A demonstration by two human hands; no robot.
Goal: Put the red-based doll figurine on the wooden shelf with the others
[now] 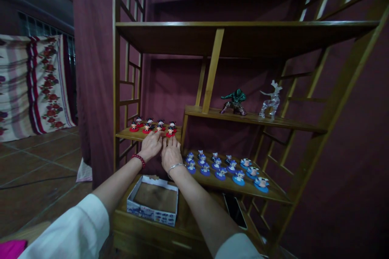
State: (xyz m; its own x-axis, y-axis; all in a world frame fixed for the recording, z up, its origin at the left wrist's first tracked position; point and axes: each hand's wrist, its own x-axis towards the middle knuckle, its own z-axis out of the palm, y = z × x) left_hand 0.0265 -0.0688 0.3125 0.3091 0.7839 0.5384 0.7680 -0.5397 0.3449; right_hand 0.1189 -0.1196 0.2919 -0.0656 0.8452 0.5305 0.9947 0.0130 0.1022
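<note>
Both hands reach to the front edge of the small left shelf [127,134], where several black-haired figurines on red bases stand in two rows. My left hand [151,145], wearing a red bead bracelet [140,160], has its fingers closed at the base of a front-row figurine [159,128]. That base is partly hidden by the fingertips. Close beside it, my right hand [171,155], with a silver bangle [176,166], has its fingers extended at the shelf edge. Just above those fingers stands the front right figurine [170,130]. The undersides of both hands are hidden.
An open cardboard box [152,214] sits below the hands, beside a dark phone [235,209]. Several blue- and purple-based figurines [221,173] occupy the lower right shelf. Above them stand a green hooded figure [235,101] and a clear figure [270,102]. A wooden upright [214,71] divides the shelves.
</note>
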